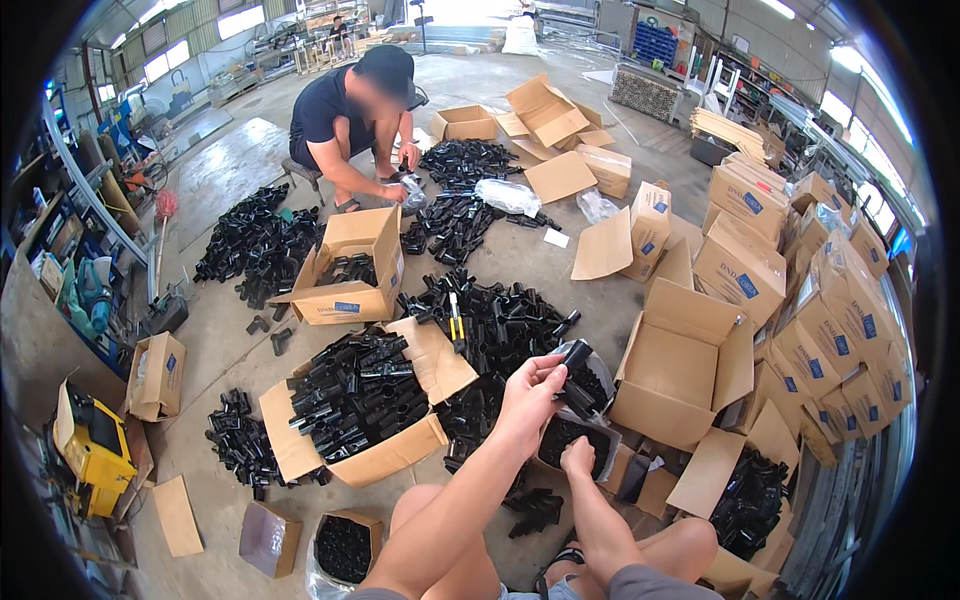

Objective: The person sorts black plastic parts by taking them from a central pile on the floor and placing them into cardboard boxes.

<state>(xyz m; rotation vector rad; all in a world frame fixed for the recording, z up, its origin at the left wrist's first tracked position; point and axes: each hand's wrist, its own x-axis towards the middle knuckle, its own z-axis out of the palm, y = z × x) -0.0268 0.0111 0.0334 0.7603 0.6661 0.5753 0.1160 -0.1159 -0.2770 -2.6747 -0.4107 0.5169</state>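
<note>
On the concrete floor of the workshop, between the seated person's knees and a loose heap of black tubular plastic-looking fittings (490, 305), both bare hands are engaged. The left hand (533, 392) grasps one glossy black tubular fitting (577, 355), raised above a small box of little black parts (614, 450). The right hand (578, 458) is lowered at that box, its fingertips among or just over the contents; whether it grips a part cannot be told.

The step in hand is judged to be picking a small part while the fitting is held ready. In my judgement, the next move calls for a fine pinch by the right hand and a steady left hold.

Left of the heap stands a large open brown cardboard carton (392, 462) piled with similar fittings. A yellow-and-black hand tool (457, 325) lies on the heap. Beyond, a co-worker (328, 130) in dark clothing sits handling a clear plastic bag (413, 195).
</note>
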